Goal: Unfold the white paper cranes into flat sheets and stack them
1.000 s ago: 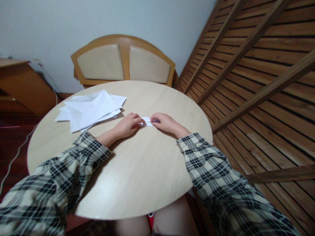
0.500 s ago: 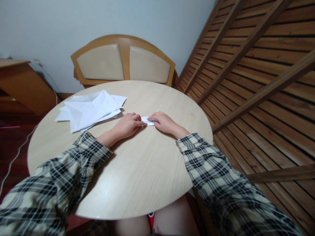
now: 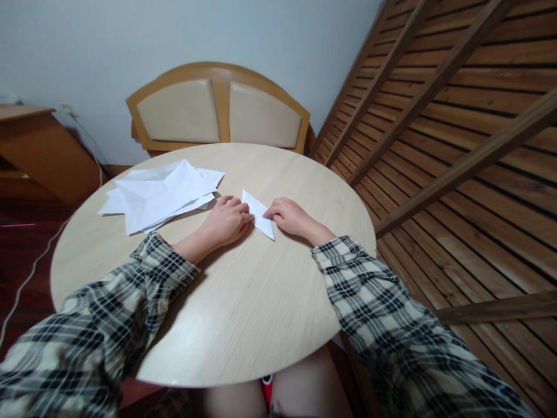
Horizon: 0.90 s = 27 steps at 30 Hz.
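Observation:
A small folded white paper piece (image 3: 259, 215) lies on the round wooden table (image 3: 243, 302), shaped like a long narrow diamond running from far-left to near-right. My left hand (image 3: 226, 219) rests with curled fingers against its left edge. My right hand (image 3: 290, 216) pinches its right edge with the fingertips. Both plaid sleeves reach in from the bottom corners.
A loose pile of folded white paper sheets (image 3: 159, 194) lies on the table's far left. A wooden chair with a padded back (image 3: 217, 110) stands behind the table. A slatted wooden wall (image 3: 456, 145) runs along the right. A wooden cabinet (image 3: 39, 151) and a cable are at the left.
The paper piece was a short strip hidden between my fingers; now it is opened or turned into a longer diamond shape lying diagonally. My hands stayed nearly in place.

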Motion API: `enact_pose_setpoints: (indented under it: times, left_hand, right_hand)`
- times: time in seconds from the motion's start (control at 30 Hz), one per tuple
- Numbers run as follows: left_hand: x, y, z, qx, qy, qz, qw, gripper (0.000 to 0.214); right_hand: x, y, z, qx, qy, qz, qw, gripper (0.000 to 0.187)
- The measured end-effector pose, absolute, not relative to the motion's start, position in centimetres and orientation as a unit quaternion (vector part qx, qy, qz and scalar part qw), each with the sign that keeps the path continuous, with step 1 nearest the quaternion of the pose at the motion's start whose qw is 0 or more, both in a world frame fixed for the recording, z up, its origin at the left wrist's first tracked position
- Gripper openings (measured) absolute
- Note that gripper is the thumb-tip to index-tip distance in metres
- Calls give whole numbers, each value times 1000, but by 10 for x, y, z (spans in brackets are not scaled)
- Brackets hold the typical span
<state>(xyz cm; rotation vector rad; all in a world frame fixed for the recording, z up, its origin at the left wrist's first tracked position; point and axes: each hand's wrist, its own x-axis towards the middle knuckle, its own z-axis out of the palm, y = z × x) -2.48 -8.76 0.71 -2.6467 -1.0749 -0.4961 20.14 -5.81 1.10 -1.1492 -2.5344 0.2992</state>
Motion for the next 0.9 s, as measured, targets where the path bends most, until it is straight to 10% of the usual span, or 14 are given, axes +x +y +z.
enact_pose_setpoints:
  times: [0.9]
  left_hand:
    - [-24, -87, 11, -910, -386, -141, 61, 28]
  right_hand:
    - [205, -64, 8, -347, -912, 98, 198, 37]
